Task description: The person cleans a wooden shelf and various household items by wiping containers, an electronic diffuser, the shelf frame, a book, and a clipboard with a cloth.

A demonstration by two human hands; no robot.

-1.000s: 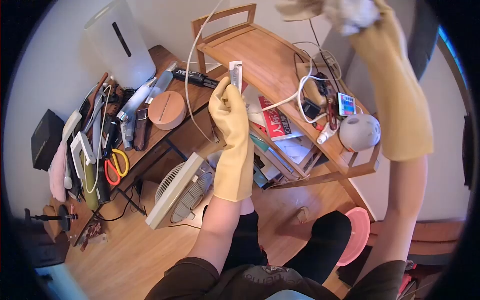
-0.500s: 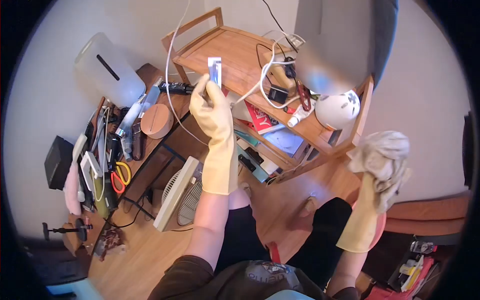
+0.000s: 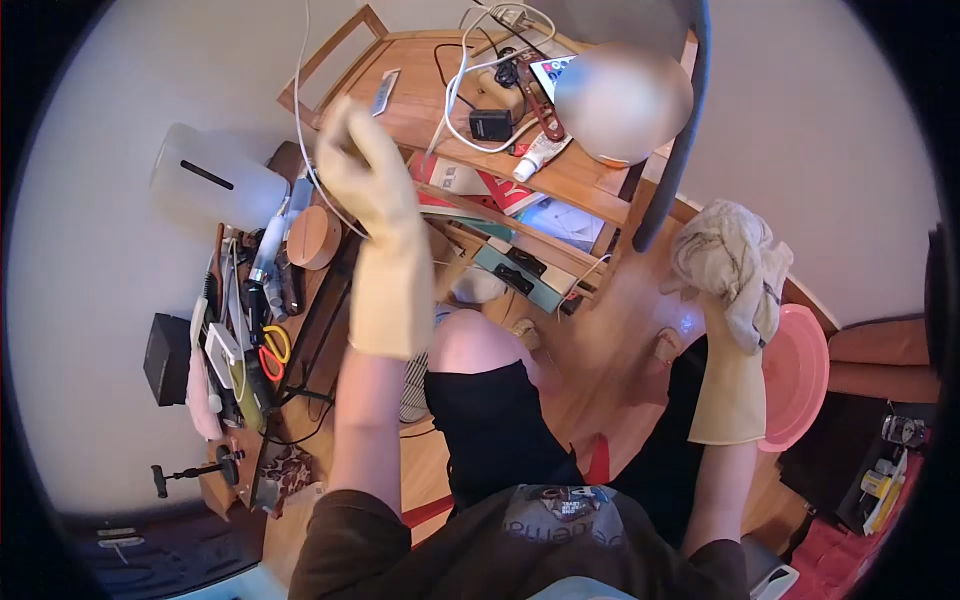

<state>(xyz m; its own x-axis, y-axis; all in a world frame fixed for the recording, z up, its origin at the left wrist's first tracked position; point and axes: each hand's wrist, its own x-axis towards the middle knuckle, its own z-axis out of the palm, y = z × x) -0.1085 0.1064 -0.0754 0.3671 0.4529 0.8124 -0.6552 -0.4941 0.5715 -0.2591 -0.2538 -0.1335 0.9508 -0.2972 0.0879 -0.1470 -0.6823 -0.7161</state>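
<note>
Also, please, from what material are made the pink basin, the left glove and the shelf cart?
Pink basin: probably plastic, smooth with slight sheen.
Left glove: seemingly rubber or latex, matt, softly creased.
Shelf cart: wood or wood-look board, satin, brown streaks.

A blur covers most of the round object [image 3: 622, 110] on the cart [image 3: 415, 60], and the print on the small packet [image 3: 384, 92] is too small to read. The crumpled cloth [image 3: 730, 255] hides the fingers of the right hand [image 3: 728, 350], which overlaps the pink basin [image 3: 803, 375]; the left forearm covers much of the fan [image 3: 414, 388], and the white cord [image 3: 300, 90] runs off the top edge.
</note>
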